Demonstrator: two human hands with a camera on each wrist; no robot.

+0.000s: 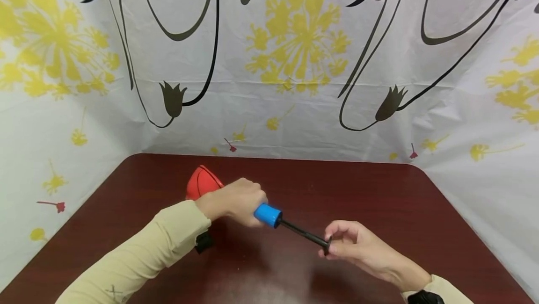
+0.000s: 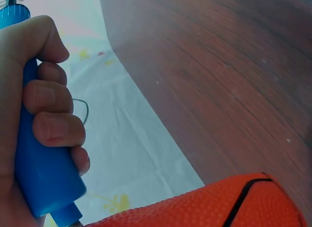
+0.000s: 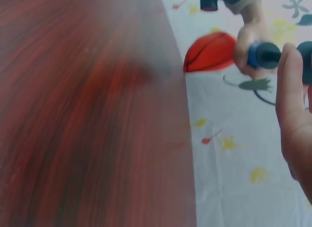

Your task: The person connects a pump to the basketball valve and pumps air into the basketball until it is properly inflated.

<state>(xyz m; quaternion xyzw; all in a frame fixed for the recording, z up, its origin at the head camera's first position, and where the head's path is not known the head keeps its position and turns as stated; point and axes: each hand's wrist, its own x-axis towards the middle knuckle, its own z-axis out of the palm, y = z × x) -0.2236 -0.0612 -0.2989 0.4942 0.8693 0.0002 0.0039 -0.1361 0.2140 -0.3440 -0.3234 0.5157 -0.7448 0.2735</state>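
My left hand (image 1: 239, 200) grips the blue barrel of a hand pump (image 1: 267, 214), fingers wrapped round it. A black rod (image 1: 301, 232) extends from the barrel toward the right. At its end my right hand (image 1: 362, 250) pinches the black handle (image 1: 327, 246) between thumb and fingers. A red ball with black lines (image 1: 202, 182), caved in and misshapen, is beyond the left wrist. In the left wrist view the pump's narrow lower end (image 2: 67, 215) meets the edge of the red ball (image 2: 209, 205). The left hand hides part of the ball in the head view.
A dark reddish-brown table (image 1: 358, 187) lies beneath both hands. White cloth with yellow and grey flower prints (image 1: 273, 121) hangs behind the table and along both sides. A black wrist device (image 1: 204, 242) shows below the left cuff.
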